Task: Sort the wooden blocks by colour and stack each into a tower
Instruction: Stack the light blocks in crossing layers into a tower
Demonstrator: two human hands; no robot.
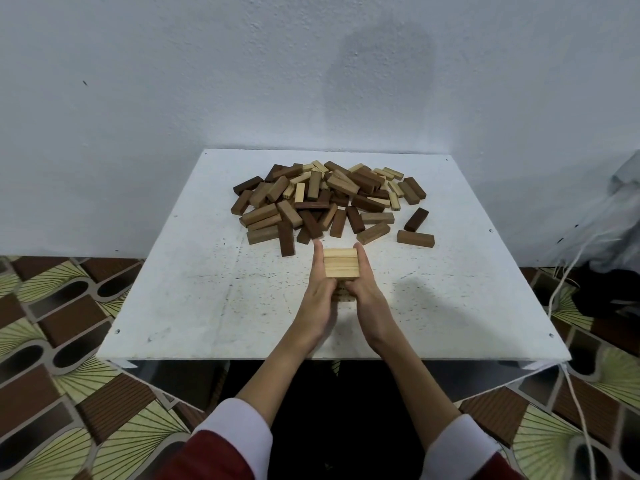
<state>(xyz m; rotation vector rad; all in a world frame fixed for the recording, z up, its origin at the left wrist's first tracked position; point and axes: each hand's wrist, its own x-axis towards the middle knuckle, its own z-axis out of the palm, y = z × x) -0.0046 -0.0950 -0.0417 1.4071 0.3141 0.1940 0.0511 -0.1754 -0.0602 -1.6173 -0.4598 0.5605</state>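
A short tower of light-coloured wooden blocks [340, 264] stands near the middle of the white table [194, 292]. My left hand [320, 289] presses flat against its left side and my right hand [366, 287] against its right side, fingers straight. The lower layers are mostly hidden between my palms. Behind the tower lies a loose pile of mixed blocks [325, 199] in light, mid-brown and dark brown.
Two stray brown blocks [415, 238] lie at the right of the pile. The table stands against a white wall [242, 81]. A white cord [568, 375] hangs off the right corner beside dark cloth. Patterned floor surrounds the table.
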